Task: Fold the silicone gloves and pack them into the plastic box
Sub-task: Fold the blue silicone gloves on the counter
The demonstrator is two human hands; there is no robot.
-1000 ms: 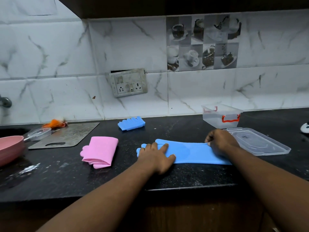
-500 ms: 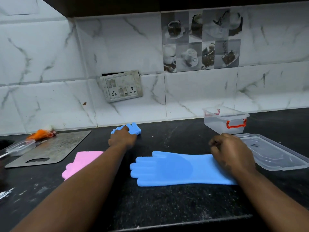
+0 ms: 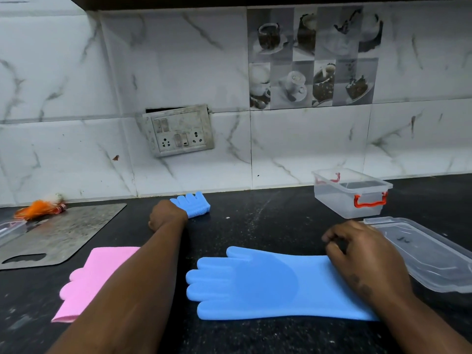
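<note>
A blue silicone glove [image 3: 258, 283] lies flat and unfolded on the black counter, fingers pointing left. My right hand [image 3: 357, 254] rests on its cuff end, fingers curled on the cuff's edge. A second blue glove [image 3: 194, 204], folded, sits near the wall, and my left hand [image 3: 166, 215] is closed on its near end. A folded pink glove [image 3: 89, 279] lies at the left, partly hidden by my left forearm. The clear plastic box [image 3: 352, 192] with red handles stands open at the right, with its lid [image 3: 419, 251] lying in front of it.
A metal cutting board [image 3: 61, 233] lies at the left with orange scraps [image 3: 38, 206] at its far end. A small clear container [image 3: 10, 229] shows at the left edge. A socket plate [image 3: 178, 130] hangs on the marble wall.
My left hand left the fingers of the flat blue glove, reached back to the folded blue glove by the wall and closed on it. My right hand stayed on the cuff.
</note>
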